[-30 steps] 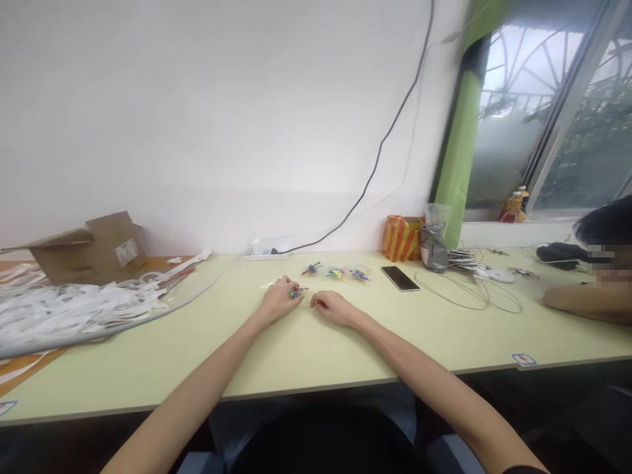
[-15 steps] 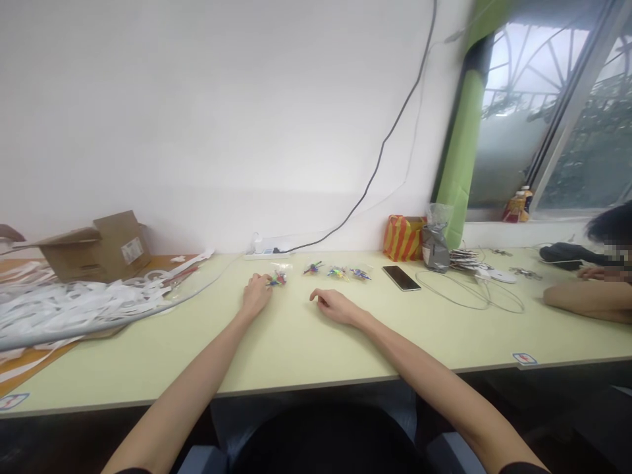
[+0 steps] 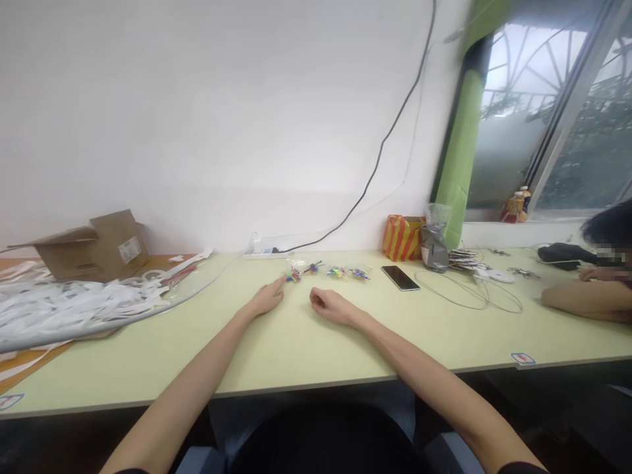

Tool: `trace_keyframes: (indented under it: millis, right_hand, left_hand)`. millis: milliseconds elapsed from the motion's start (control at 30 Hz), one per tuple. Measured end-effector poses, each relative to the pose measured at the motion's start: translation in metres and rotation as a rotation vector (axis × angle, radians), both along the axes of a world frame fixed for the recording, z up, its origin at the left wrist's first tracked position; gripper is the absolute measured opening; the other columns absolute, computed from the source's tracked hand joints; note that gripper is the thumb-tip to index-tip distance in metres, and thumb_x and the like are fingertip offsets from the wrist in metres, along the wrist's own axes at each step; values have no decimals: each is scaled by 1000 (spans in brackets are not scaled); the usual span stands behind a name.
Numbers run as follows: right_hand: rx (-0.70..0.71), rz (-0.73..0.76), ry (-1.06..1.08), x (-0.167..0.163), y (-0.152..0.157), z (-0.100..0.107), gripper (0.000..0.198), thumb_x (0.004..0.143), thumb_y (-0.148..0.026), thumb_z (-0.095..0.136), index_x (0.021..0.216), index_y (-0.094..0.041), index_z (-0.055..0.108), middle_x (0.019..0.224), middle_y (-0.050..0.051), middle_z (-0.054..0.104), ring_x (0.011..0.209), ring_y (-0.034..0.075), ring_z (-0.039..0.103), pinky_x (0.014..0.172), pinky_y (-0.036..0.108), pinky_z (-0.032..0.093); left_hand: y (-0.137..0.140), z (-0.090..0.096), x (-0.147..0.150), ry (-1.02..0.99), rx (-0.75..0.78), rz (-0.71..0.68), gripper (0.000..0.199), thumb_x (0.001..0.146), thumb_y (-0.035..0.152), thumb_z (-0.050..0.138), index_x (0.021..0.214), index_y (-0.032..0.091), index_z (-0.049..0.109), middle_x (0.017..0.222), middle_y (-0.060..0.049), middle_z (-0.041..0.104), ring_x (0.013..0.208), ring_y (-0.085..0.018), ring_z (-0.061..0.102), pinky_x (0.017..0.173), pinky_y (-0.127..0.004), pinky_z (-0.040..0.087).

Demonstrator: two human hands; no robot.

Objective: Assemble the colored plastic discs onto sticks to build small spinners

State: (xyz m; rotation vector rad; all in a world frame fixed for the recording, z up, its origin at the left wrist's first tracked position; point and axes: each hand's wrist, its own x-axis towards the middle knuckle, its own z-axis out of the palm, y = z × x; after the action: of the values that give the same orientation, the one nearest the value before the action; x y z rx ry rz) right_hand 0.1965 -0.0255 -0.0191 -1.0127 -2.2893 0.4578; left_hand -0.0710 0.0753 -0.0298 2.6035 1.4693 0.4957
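My left hand [image 3: 268,296] rests on the pale yellow-green table with a finger stretched forward. Its fingertip touches, or lies right beside, a small clear bag of colourful pieces [image 3: 293,274]. I see no grip on that bag. Close against it on the right is another clear bag of coloured pieces [image 3: 313,267]. Farther right lie a bag with yellow and green pieces [image 3: 338,272] and a bag with mostly blue pieces [image 3: 358,274]. What the pieces are is too small to tell. My right hand [image 3: 332,305] lies on the table, fingers curled in, nothing visible in it.
A smartphone [image 3: 399,278] lies right of the bags, before a striped bag [image 3: 403,238] and a grey pouch [image 3: 435,247]. Loose cables [image 3: 464,303] spread beyond. Left are white strips [image 3: 79,306] and a cardboard box [image 3: 91,247]. Another person's arm [image 3: 585,301] rests far right.
My left hand has moved right, and the leftmost bag has slid right with it, up against its neighbour. My right hand stays in place, its fingers curled a little tighter.
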Motion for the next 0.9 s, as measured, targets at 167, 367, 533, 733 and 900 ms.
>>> trace_keyframes:
  millis: [167, 367, 533, 733, 900]
  right_hand:
    - [-3, 21, -24, 0, -2, 2, 12, 81, -11, 50, 87, -21, 46, 77, -3, 54, 68, 13, 46, 63, 24, 33]
    - [-28, 42, -4, 2, -3, 4, 14, 78, -10, 48, 86, -21, 45, 76, -3, 53, 67, 13, 45, 62, 23, 34]
    - [-61, 30, -9, 2, 0, 4, 14, 76, -11, 51, 83, -21, 44, 74, -4, 53, 65, 12, 45, 60, 23, 33]
    - [-95, 15, 0, 6, 2, 6, 15, 75, -8, 51, 83, -20, 46, 75, -3, 52, 67, 12, 46, 62, 23, 34]
    - [-130, -15, -7, 10, 3, 8, 12, 76, -9, 53, 82, -19, 49, 76, -2, 54, 67, 12, 47, 61, 23, 34]
  left_hand:
    - [5, 2, -3, 25, -20, -9, 65, 90, 31, 39, 155, 23, 38, 161, -2, 32, 149, -22, 32, 122, -37, 27]
    - [9, 3, -5, 45, -28, 6, 65, 93, 33, 39, 157, 25, 33, 163, -2, 28, 150, -23, 30, 123, -39, 26]
    - [5, -4, -1, 98, -61, 15, 65, 95, 34, 33, 159, 23, 27, 166, -6, 17, 153, -26, 22, 123, -48, 22]
    - [-4, 0, 5, 192, -143, -5, 59, 99, 36, 24, 157, 26, 31, 165, -6, 22, 154, -25, 18, 123, -56, 14]
    - [-9, 10, 5, 244, -177, -28, 60, 100, 40, 21, 158, 24, 29, 166, -6, 21, 154, -25, 18, 123, -54, 15]
